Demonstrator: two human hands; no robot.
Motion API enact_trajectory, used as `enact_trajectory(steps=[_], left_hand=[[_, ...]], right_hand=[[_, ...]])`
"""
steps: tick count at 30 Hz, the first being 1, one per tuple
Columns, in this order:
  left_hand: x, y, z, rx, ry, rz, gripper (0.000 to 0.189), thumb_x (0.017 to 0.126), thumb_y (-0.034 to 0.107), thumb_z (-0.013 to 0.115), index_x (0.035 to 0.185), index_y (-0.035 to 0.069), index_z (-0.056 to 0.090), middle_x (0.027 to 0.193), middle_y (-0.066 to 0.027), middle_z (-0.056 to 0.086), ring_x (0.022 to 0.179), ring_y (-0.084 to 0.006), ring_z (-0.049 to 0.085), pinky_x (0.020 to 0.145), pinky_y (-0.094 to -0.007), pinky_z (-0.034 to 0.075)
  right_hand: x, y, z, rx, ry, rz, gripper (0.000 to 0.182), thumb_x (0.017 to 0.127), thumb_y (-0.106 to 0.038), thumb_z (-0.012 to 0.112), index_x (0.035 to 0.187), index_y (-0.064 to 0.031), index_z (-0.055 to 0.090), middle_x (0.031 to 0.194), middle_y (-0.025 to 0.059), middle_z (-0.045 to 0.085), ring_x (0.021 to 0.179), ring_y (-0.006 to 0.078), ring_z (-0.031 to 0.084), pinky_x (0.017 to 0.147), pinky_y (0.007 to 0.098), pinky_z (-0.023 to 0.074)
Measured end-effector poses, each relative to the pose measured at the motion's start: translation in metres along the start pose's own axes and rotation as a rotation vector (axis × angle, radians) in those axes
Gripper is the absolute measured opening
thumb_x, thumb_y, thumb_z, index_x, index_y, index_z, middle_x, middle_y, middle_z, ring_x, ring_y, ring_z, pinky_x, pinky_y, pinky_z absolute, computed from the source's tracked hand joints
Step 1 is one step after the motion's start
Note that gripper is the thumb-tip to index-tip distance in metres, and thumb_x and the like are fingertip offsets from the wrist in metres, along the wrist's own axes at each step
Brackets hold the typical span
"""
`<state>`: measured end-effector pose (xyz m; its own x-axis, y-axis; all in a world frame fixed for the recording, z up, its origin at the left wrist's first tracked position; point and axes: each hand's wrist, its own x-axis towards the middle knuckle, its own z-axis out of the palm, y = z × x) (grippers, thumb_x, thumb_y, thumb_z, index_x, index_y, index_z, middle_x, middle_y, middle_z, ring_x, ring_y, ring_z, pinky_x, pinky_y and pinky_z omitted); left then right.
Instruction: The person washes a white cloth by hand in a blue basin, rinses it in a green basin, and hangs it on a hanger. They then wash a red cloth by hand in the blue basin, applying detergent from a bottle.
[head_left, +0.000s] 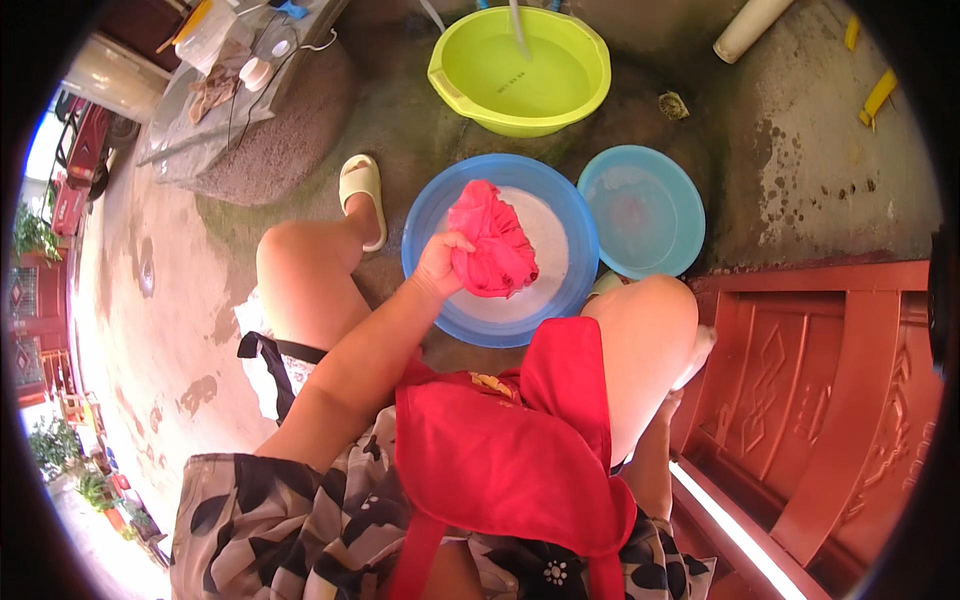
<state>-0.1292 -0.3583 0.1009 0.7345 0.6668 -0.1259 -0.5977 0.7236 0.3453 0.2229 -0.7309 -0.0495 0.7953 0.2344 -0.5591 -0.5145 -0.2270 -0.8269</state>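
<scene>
My left hand grips a bunched, wet-looking red cloth by its left edge. The cloth hangs over a round blue basin holding pale, cloudy water. Beyond the outer side of my right knee, low beside a red door, is my right hand. Part of it is hidden by the leg, and a bright whitish patch lies by it; whether the fingers hold anything cannot be told. A smaller light-blue basin with water touches the blue basin's right side.
A lime-green tub of water stands beyond the basins, with a pale hose dipping into it. A stone slab with clutter is at upper left. The red panelled door borders my right. A pale pipe lies at upper right.
</scene>
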Motion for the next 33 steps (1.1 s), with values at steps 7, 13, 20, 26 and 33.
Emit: enact_trajectory(steps=[7, 13, 20, 26, 33], left_hand=[[0.004, 0.014, 0.022, -0.261, 0.028, -0.066, 0.056, 0.075, 0.006, 0.054, 0.13, 0.003, 0.042, 0.126, -0.0164, 0.051, 0.118, -0.0318, 0.049, 0.105, -0.0451, 0.035], [0.006, 0.008, 0.016, -0.222, 0.065, -0.004, 0.047, 0.078, 0.014, 0.063, 0.12, 0.002, 0.047, 0.115, -0.0158, 0.057, 0.105, -0.0289, 0.058, 0.096, -0.0415, 0.045], [0.01, 0.019, 0.0, -0.164, 0.034, 0.08, 0.051, 0.071, 0.0, 0.053, 0.121, -0.002, 0.046, 0.112, -0.0165, 0.058, 0.103, -0.0297, 0.059, 0.095, -0.0414, 0.045], [0.005, 0.034, 0.013, -0.255, -0.089, 0.143, 0.051, 0.068, -0.002, 0.052, 0.119, -0.002, 0.048, 0.112, -0.0167, 0.059, 0.104, -0.0301, 0.058, 0.097, -0.0408, 0.044], [0.012, 0.031, 0.008, -0.259, -0.07, 0.119, 0.049, 0.072, -0.007, 0.053, 0.121, 0.001, 0.049, 0.114, -0.016, 0.058, 0.106, -0.0308, 0.058, 0.095, -0.0418, 0.046]], right_hand=[[-0.025, -0.158, 0.071, -0.6, -0.171, -0.472, 0.029, 0.077, -0.006, 0.067, 0.102, -0.0015, 0.053, 0.093, 0.007, 0.061, 0.078, 0.0152, 0.058, 0.068, 0.0301, 0.0511], [-0.083, -0.306, 0.173, -0.984, -0.461, -0.892, 0.039, 0.076, -0.018, 0.07, 0.104, 0.0028, 0.054, 0.092, 0.0129, 0.063, 0.081, 0.0199, 0.058, 0.074, 0.0335, 0.048], [-0.173, -0.347, 0.281, -1.261, -0.691, -1.156, 0.053, 0.069, -0.041, 0.073, 0.101, -0.0001, 0.059, 0.088, 0.0196, 0.065, 0.079, 0.0295, 0.063, 0.072, 0.0381, 0.0495], [-0.224, -0.324, 0.338, -1.591, -0.851, -1.196, 0.056, 0.065, -0.049, 0.073, 0.091, -0.0017, 0.06, 0.085, 0.0229, 0.064, 0.081, 0.0387, 0.062, 0.07, 0.0414, 0.0495], [-0.252, -0.322, 0.356, -1.853, -0.805, -1.221, 0.061, 0.067, -0.056, 0.069, 0.092, -0.0011, 0.059, 0.084, 0.0236, 0.064, 0.082, 0.0397, 0.062, 0.072, 0.0422, 0.0494]])
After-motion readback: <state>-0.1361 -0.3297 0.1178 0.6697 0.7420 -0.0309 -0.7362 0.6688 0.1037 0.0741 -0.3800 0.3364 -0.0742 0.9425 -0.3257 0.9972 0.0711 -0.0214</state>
